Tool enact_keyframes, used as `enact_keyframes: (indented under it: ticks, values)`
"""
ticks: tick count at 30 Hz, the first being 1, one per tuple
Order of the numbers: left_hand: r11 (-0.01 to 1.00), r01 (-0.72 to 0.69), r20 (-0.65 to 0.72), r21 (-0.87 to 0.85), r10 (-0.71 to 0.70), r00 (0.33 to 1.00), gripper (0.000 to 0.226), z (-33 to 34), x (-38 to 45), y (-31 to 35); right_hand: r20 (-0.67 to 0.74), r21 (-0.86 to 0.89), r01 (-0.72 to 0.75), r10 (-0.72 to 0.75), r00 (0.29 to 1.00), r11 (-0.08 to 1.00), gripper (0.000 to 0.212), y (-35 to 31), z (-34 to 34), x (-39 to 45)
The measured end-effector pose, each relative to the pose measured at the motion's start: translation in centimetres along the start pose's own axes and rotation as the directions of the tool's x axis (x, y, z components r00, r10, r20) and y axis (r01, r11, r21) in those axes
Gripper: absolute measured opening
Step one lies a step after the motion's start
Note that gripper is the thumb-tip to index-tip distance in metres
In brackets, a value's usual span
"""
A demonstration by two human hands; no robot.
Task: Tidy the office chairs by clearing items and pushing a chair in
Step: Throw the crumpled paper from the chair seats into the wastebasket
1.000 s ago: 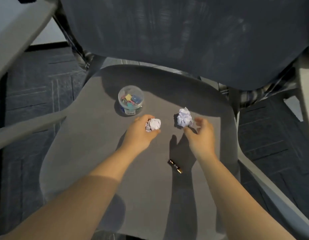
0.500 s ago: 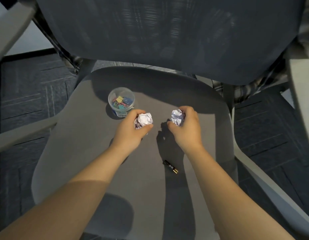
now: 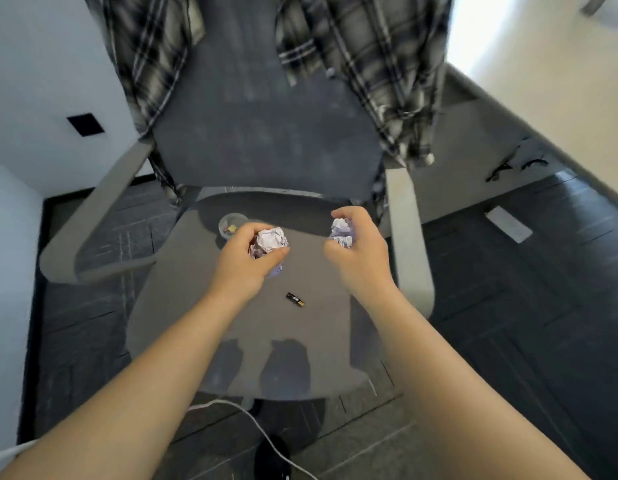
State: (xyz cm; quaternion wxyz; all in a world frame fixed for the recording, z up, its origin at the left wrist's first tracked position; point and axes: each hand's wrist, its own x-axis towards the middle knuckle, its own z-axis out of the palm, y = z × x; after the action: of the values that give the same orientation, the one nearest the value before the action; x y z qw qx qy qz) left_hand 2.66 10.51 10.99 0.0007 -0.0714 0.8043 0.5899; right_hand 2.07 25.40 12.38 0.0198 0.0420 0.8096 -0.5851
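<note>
Your left hand (image 3: 246,263) is closed around a paper ball (image 3: 271,241), with the fingers (image 3: 278,254) curled under it and the paper bulging out above them. Your right hand (image 3: 361,251) grips a second ball (image 3: 341,232), thumb above and fingers wrapped below, so only its left face shows. Both hands are held over the seat (image 3: 196,306) of the chair, apart from each other, with bare seat between them. A battery (image 3: 295,300) lies on the seat just below that gap, nearer your left hand but touching neither. A clear tub (image 3: 229,225) of small coloured bits sits at the back left of the seat, partly hidden behind your left knuckles. The seat's front edge curves toward you, with dark floor (image 3: 508,306) beyond it on both sides. The right armrest (image 3: 406,237) runs just beside your right wrist; the left armrest (image 3: 103,209) stands well clear of your left arm. A plaid shirt (image 3: 380,71) hangs over the backrest (image 3: 266,133). A white cable (image 3: 252,420) trails across the floor near the seat's front edge. A grey tabletop (image 3: 473,140) lies to the right, behind the chair.
</note>
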Motion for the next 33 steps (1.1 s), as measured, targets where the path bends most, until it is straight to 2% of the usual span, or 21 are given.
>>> enact_keyframes:
  ticks: [3,9,12,16,20,25,29,31,33]
  values:
    - [0.999,-0.054,0.047,0.005,0.054,0.997,0.022,1.8,-3.5,4.5,-0.04,-0.033,0.031,-0.033,0.999,0.999,0.027,-2.2,-4.8,-3.9]
    - [0.988,-0.154,0.219,-0.028,0.156,0.963,0.021,7.0,-8.4,12.9,-0.244,-0.036,0.017,-0.025,0.969,0.999,0.03,-5.0,-15.3,-10.2]
    - [0.979,-0.193,0.336,-0.071,0.205,0.919,0.027,10.9,-10.5,16.5,-0.364,-0.024,-0.034,0.023,0.931,0.999,0.023,-5.4,-20.3,-13.9]
    - [0.962,-0.234,0.519,-0.138,0.272,0.811,0.029,16.6,-13.9,20.3,-0.543,-0.006,-0.121,0.098,0.834,0.993,0.016,-5.3,-26.1,-19.6]
    - [0.942,-0.29,0.709,-0.169,0.321,0.628,0.02,21.3,-18.3,23.2,-0.725,0.001,-0.201,0.139,0.674,0.98,0.016,-5.2,-29.9,-26.4]
    - [0.92,-0.353,0.867,-0.171,0.31,0.39,0.023,25.7,-25.0,24.6,-0.893,0.064,-0.313,0.194,0.405,0.948,0.011,-3.9,-31.9,-35.8]
    - [0.9,-0.408,0.942,-0.155,0.259,0.213,0.022,29.0,-30.8,23.4,-0.942,0.201,-0.358,0.281,0.185,0.912,0.014,-1.4,-32.0,-43.2]
    - [0.891,-0.431,0.964,-0.141,0.222,0.145,0.02,30.5,-33.8,22.3,-0.946,0.262,-0.368,0.312,0.083,0.892,0.025,0.1,-31.9,-46.7]
    - [0.88,-0.455,0.976,-0.136,0.198,0.092,0.018,32.1,-37.0,21.1,-0.942,0.299,-0.392,0.334,0.022,0.87,0.039,1.7,-32.2,-50.2]
